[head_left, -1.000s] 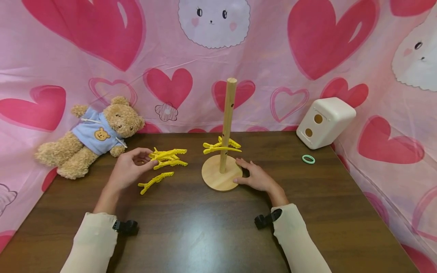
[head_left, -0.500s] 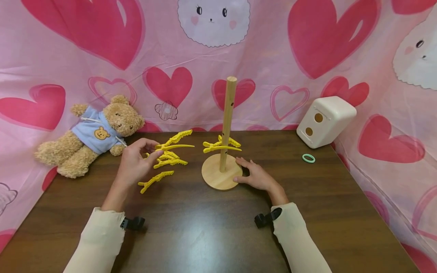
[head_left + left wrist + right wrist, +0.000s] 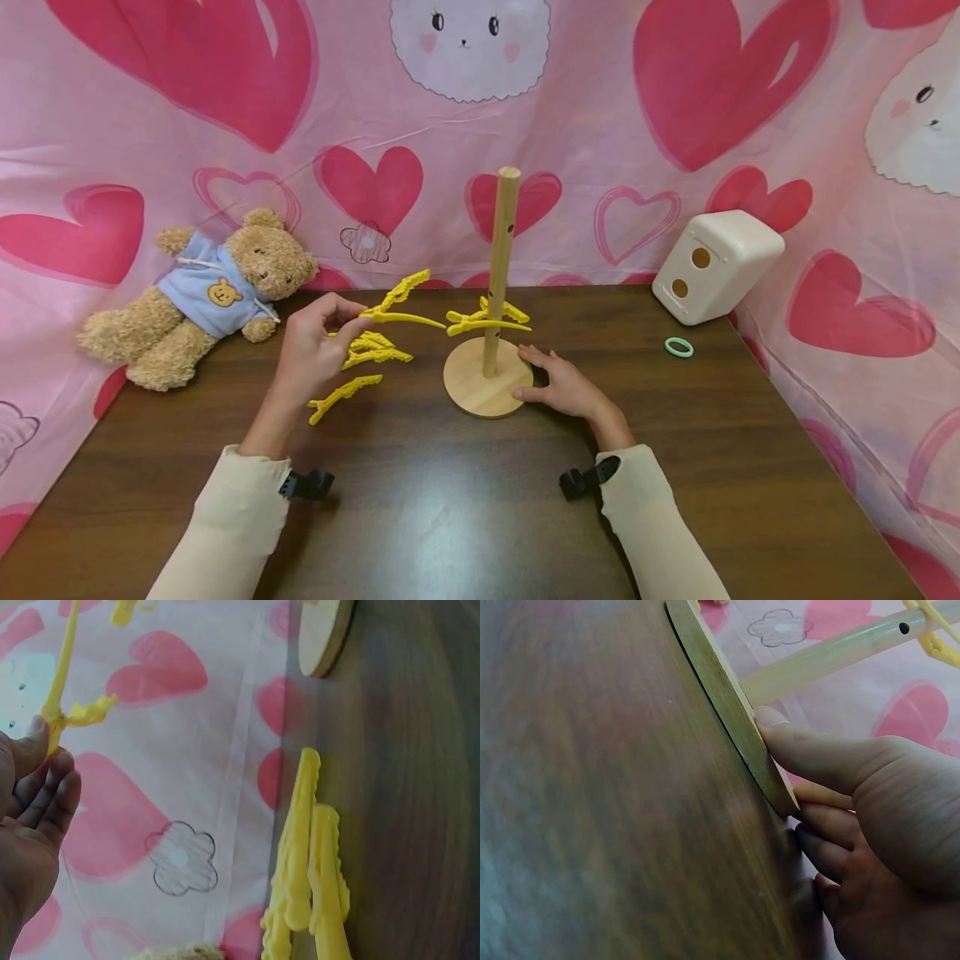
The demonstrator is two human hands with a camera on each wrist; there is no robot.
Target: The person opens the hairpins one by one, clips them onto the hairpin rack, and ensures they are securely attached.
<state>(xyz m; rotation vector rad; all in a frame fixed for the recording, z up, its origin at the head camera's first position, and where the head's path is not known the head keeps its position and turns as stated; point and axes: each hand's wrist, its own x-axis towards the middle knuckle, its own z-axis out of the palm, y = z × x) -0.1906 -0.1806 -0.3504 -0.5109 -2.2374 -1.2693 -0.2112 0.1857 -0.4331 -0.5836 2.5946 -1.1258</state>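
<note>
My left hand pinches a yellow hair clip by its handle end, between thumb and fingers. That clip's two arms are spread, toward the wooden stand. In the left wrist view the lifted clip is above the table. Another yellow clip is clamped across the low part of the post. My right hand holds the round base at its right edge. In the right wrist view the thumb lies on the base's top, with the fingers at its rim.
Several yellow clips lie on the table beneath my left hand, one apart from the others. A teddy bear lies at the left. At the right are a white box with round holes and a mint-green ring.
My left hand has lifted a clip from the pile and carried it right, toward the post. The clip's arms have spread apart. My right hand stays at the base.
</note>
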